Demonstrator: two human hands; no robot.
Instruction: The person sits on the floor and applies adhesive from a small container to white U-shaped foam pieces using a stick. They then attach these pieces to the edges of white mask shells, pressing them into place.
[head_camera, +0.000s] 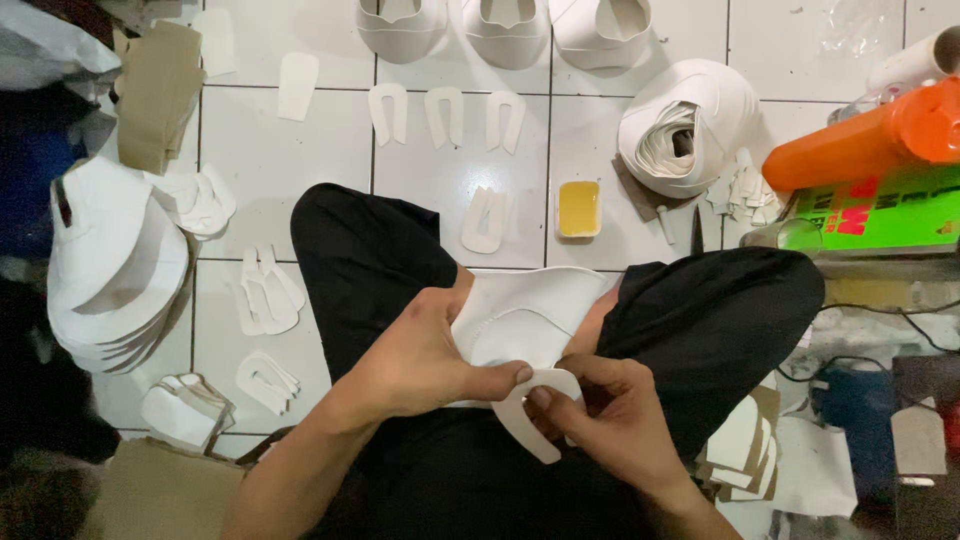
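A person sits cross-legged on a white tiled floor (450, 170), black trousers (370, 250) filling the lap. A white shoe upper (525, 310) lies there between the knees. The left hand (420, 355) comes in from the lower left, palm down, thumb pressed flat on the upper's near edge. The right hand (610, 415) curls beside it, thumb and forefinger pinching a white U-shaped piece (525, 420), which seems to touch the upper. Beyond the knees sits a small yellow tray (579, 208).

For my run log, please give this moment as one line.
left hand: pressing white shoe upper on lap | right hand: pinching white U-shaped piece | yellow glue tray on floor
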